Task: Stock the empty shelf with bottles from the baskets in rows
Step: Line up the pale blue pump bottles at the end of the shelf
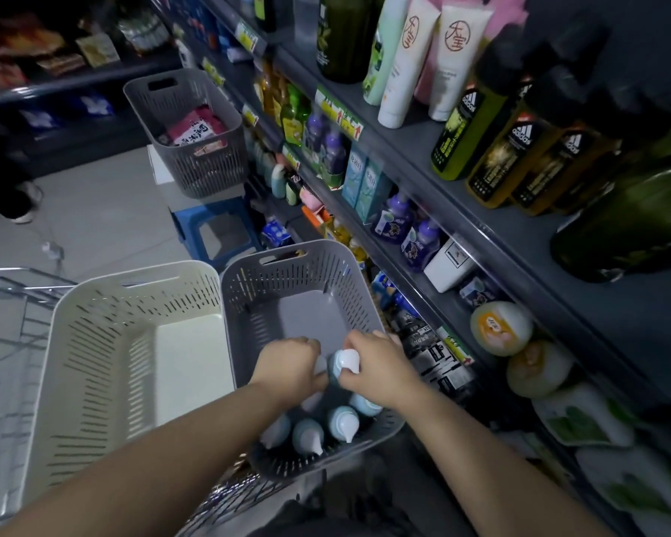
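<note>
Both arms reach into the grey basket (248,304). The right hand (378,368) grips a pale-blue bottle (345,362); the left hand (287,368) is curled beside it, its grip unclear.

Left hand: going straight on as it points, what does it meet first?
The white-capped bottle in the right hand's grip, directly ahead of the left hand; depth is unclear, so they may already touch.

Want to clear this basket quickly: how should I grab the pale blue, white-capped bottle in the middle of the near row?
Take the pale blue plastic bottle at its shoulder, just under the white cap, coming from straight above. It stands cap-up with neighbours close either side and the grey slotted basket wall beside it, so its sides look blocked.
</note>
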